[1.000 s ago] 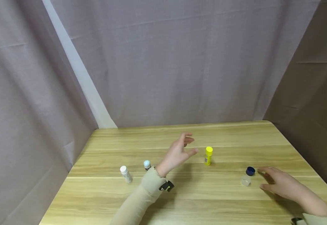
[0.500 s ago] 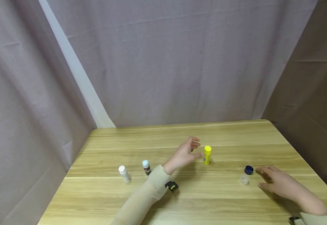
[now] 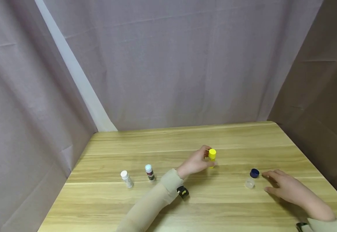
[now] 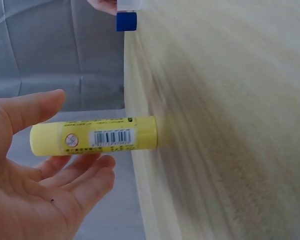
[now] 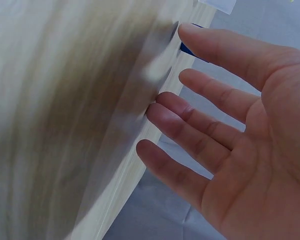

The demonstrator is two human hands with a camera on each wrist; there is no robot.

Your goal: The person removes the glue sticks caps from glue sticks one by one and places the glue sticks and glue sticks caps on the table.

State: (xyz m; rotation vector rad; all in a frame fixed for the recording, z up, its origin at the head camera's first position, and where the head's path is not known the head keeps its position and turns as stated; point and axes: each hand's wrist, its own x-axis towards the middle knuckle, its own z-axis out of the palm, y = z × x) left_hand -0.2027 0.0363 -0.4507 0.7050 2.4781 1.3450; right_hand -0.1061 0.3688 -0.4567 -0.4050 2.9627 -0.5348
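Observation:
A yellow glue stick (image 3: 212, 154) stands upright on the wooden table. My left hand (image 3: 196, 162) has its thumb and fingers on either side of it; in the left wrist view a gap shows between the thumb (image 4: 42, 107) and the stick, while the fingers curve close behind its lower edge. At the right, my right hand (image 3: 285, 190) hovers low with fingers loosely bent and nothing in them. Just left of its fingertips are a small dark blue cap-like piece (image 3: 254, 173) and a small clear round piece (image 3: 250, 183), side by side.
Left of my left forearm stand a white bottle (image 3: 126, 179) and a dark-labelled bottle with a pale cap (image 3: 149, 173). Grey curtains (image 3: 162, 64) close off the back and left of the table (image 3: 99, 206); a brown one (image 3: 319, 96) hangs at the right.
My left hand has moved right until its thumb and fingers flank the glue stick. The dark-labelled bottle has come out from behind the left forearm. My right hand has barely moved.

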